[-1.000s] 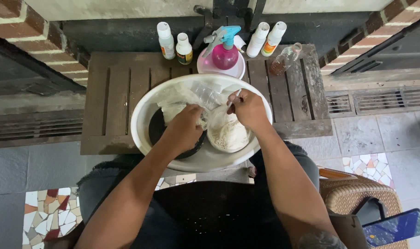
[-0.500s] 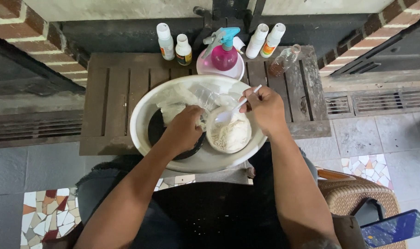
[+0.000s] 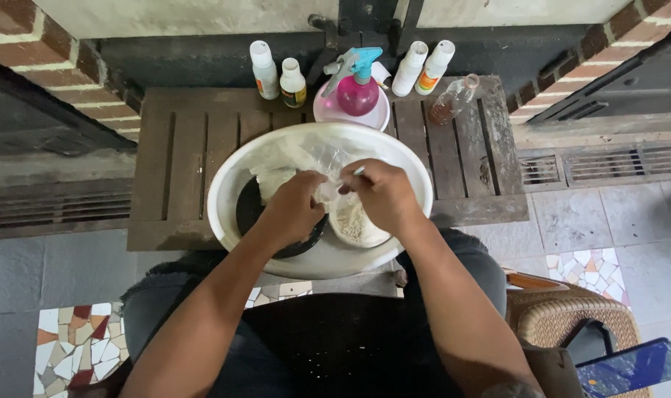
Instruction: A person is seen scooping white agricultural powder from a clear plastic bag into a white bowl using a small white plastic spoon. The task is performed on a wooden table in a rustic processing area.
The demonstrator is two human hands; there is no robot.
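Head cam, looking straight down: I've got a big white basin on the slatted wooden table, and in it a clear plastic bag with pale grainy powder next to a black round pot. My left hand is pinched shut on the bag's edge; my right hand is closed on the plastic too, with a thin white stick (spoon handle? can't tell) poking out. Bottles and a pink spray bottle sit behind. My hands hide the bag's opening.
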